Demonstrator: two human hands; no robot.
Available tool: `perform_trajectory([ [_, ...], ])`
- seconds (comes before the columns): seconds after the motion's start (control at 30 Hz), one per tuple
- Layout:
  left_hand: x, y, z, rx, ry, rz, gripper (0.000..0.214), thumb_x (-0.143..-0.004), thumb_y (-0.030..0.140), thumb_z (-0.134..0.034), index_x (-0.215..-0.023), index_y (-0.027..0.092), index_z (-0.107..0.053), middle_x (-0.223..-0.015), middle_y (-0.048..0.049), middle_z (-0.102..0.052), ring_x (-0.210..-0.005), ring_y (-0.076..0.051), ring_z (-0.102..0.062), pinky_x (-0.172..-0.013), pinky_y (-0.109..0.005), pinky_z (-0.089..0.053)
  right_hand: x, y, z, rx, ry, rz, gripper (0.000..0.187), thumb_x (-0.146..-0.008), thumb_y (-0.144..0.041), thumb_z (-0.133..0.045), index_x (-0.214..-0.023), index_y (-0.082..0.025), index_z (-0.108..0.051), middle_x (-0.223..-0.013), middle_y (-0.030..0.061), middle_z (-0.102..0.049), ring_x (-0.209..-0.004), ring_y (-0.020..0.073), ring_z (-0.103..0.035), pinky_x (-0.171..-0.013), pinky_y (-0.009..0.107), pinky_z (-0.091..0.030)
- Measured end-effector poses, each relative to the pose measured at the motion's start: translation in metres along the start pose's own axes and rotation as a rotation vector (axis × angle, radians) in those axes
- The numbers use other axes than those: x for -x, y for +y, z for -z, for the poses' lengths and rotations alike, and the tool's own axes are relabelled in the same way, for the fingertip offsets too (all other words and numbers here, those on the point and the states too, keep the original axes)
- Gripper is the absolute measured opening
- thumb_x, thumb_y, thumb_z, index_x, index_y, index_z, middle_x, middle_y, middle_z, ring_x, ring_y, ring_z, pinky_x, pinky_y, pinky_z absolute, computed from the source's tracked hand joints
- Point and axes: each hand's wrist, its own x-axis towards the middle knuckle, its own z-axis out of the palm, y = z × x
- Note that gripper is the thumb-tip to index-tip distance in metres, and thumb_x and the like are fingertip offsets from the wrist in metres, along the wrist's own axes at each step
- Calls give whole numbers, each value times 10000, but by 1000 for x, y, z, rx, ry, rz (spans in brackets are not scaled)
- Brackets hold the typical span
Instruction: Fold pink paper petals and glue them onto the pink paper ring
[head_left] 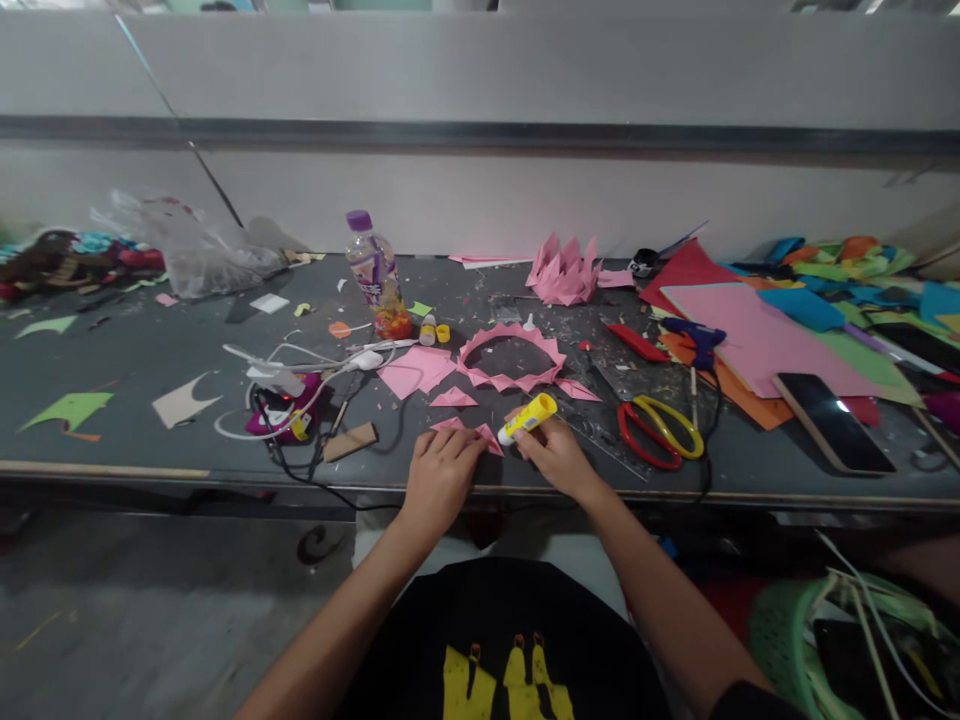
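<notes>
My left hand (439,475) holds a small folded pink paper piece (490,440) down near the table's front edge, its fingers bent over the paper. In my right hand (559,457) is a yellow glue stick (534,414), tilted with its white end toward the folded paper. Whether that end touches the paper I cannot tell. Just beyond lie a folded pink triangle (454,397) and a ring of pointed pink paper pieces (555,372). Another folded pink piece (577,390) rests by the ring's right side.
Scissors with red and yellow handles (649,435), a blue glue gun (697,340) and a phone (832,422) lie to the right. Behind stands a layered pink paper crown (566,272). Leftward are a bottle (375,275), a white cable (330,365) and a purple power strip (289,410).
</notes>
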Motion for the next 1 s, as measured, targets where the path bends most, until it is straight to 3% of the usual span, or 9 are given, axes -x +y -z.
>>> perform_trajectory([
  [0.17, 1, 1, -3, 1, 145, -23, 202, -894, 151, -489, -1008, 215, -644, -984, -21, -696, -923, -184, -580, -767, -337, -346, 0, 2, -1, -64, 32, -31, 230, -786, -360, -533, -909, -173, -587, -585, -42, -521, -491, 103, -464, -510, 238, -379],
  [0.3, 0, 2, -3, 16, 167, -19, 190, -895, 146, -489, -984, 210, -644, -975, -12, -706, -889, -170, -586, -755, -332, -348, 0, 2, 0, -93, 59, -72, 275, -774, -399, -535, -900, -162, -594, -553, -44, -505, -472, 106, -460, -484, 234, -378],
  [0.57, -1, 3, 3, 24, -22, -11, 276, -842, 103, -464, -1048, 190, -627, -1111, -46, -670, -984, -217, -570, -824, -381, -347, -2, 1, 1, 69, 108, -40, 296, -777, -447, -539, -795, -161, -611, -616, -1, -582, -547, 133, -517, -515, 244, -400],
  [0.77, 4, 7, 10, 82, -52, 10, 308, -844, 136, -441, -1115, 161, -586, -1140, -73, -650, -1012, -219, -565, -903, -396, -328, -2, 3, 2, 191, 132, -6, 302, -798, -454, -532, -804, -166, -622, -657, 23, -631, -620, 171, -578, -576, 267, -437],
  [0.9, -9, 4, 10, 65, -49, 6, 277, -881, 162, -439, -1120, 171, -579, -1158, -72, -640, -1052, -224, -549, -908, -394, -332, -4, 6, 3, 194, 157, -1, 304, -798, -459, -527, -805, -170, -623, -676, 35, -648, -684, 199, -609, -635, 292, -462],
  [1.0, -22, 0, 12, 36, -135, -38, 204, -891, 179, -451, -1010, 170, -616, -1062, -70, -669, -1008, -232, -566, -923, -426, -326, -6, 7, 3, 191, 147, 10, 289, -799, -446, -529, -828, -176, -630, -678, 34, -651, -721, 211, -622, -665, 303, -472],
])
